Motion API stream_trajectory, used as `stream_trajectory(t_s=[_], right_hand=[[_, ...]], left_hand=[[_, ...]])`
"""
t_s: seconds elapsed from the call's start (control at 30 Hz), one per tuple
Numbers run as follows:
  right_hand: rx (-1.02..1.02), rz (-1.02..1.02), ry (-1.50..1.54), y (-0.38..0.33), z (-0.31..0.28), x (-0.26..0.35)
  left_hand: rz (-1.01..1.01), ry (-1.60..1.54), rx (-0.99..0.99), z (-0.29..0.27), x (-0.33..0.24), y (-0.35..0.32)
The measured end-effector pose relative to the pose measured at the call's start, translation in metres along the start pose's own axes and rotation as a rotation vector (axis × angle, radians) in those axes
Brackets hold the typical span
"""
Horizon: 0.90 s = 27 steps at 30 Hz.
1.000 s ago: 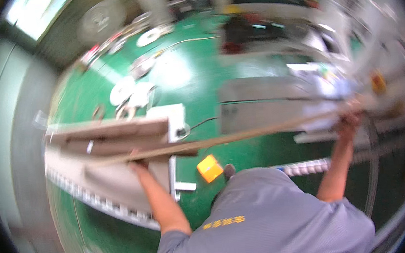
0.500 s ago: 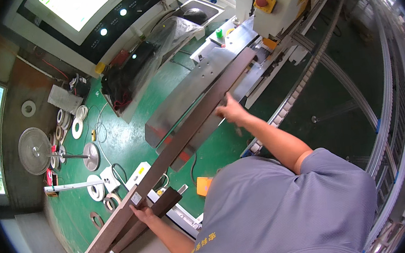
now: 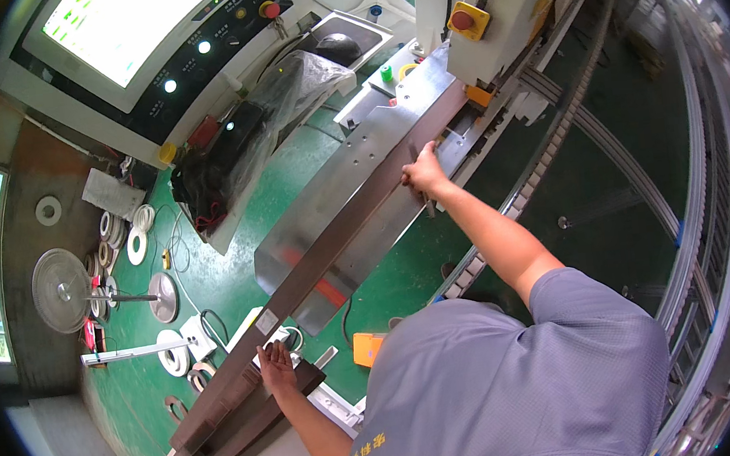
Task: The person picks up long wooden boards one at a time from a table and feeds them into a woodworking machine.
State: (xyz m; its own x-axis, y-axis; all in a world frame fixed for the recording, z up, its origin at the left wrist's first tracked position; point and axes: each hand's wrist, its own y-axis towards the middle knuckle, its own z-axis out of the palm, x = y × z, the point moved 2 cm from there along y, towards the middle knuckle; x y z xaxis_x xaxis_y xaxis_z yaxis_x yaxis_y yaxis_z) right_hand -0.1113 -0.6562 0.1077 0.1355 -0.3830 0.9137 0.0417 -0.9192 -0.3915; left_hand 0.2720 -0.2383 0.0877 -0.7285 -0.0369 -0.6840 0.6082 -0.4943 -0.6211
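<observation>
A long dark brown board (image 3: 340, 239) lies slanted across a shiny metal machine table (image 3: 351, 172), from lower left to upper right. My right hand (image 3: 424, 174) is stretched out and grips the board's edge near the machine head (image 3: 484, 5). My left hand (image 3: 277, 368) rests flat with fingers spread on the board's near end, above a stack of similar brown boards (image 3: 218, 435). My grey-shirted body fills the lower right.
A control panel with a lit screen (image 3: 190, 51) stands at the upper left. A yellow box with a red button (image 3: 468, 20) sits on the machine. A roller rail (image 3: 548, 122) curves right. A standing fan (image 3: 63, 288), tape rolls (image 3: 133, 241) and an orange object (image 3: 366, 348) are on the green floor.
The view has swung and settled onto the machine. My right hand stays on the board near the machine head, and my left hand now lies flat on its near end.
</observation>
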Motion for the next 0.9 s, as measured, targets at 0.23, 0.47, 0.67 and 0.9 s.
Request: stream_trajectory(t_s=[0.23, 0.47, 0.67, 0.9], right_hand=[[-0.031, 0.037, 0.136, 0.046, -0.064, 0.028], [-0.425, -0.233, -0.026, 0.050, -0.070, 0.002], [0.368, 0.061, -0.079, -0.119, 0.057, -0.026], [0.267, -0.023, 0.133, -0.080, 0.057, -0.033]], left_hand=[[-0.059, 0.232, 0.038, 0.036, -0.002, -0.030], [-0.223, 0.174, 0.216, 0.080, 0.020, 0.002], [-0.303, 0.145, 0.376, 0.158, 0.044, -0.029], [-0.317, 0.204, 0.391, 0.112, 0.025, -0.035]])
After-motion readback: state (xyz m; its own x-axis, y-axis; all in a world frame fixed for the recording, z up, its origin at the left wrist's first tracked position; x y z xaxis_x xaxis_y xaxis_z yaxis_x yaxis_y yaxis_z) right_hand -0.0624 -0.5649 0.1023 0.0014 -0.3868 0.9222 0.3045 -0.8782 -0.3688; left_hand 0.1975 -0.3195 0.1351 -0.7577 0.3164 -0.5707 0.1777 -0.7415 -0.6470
